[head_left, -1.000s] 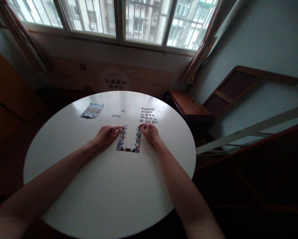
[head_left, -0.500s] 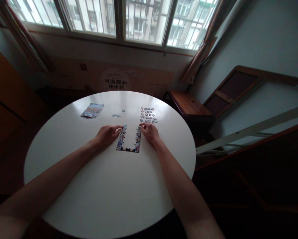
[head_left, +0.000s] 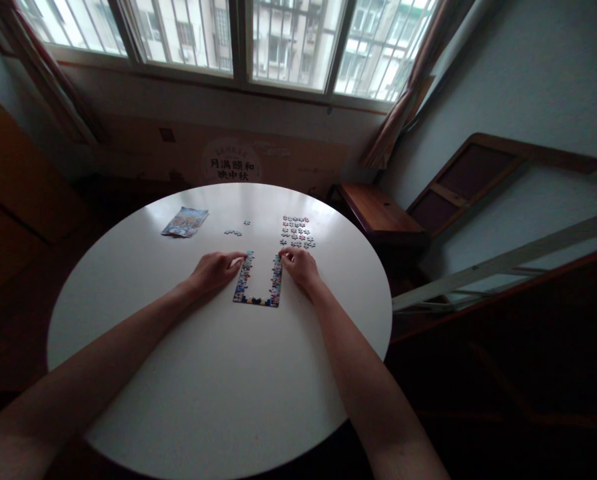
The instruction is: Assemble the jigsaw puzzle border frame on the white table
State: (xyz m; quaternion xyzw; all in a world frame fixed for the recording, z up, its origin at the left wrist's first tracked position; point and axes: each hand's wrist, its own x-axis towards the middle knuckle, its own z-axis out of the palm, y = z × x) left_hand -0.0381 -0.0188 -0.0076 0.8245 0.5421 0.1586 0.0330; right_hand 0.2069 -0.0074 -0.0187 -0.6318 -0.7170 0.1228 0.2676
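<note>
A partly joined jigsaw puzzle (head_left: 256,301) lies flat on the white round table (head_left: 203,387), forming a U of border pieces with its opening at the far end. My left hand (head_left: 213,270) is closed, with thumb and forefinger at the top of the puzzle's left strip. At the top of the right strip, my right hand (head_left: 301,265) is curled, its thumb and forefinger pinched on the edge. The exact piece under each fingertip is too small to make out.
Loose puzzle pieces (head_left: 296,230) lie in rows beyond my right hand. Several more pieces (head_left: 232,233) sit past the puzzle's left side. A printed packet (head_left: 185,222) rests at the far left. A wooden stool (head_left: 381,210) stands beyond the table's right edge.
</note>
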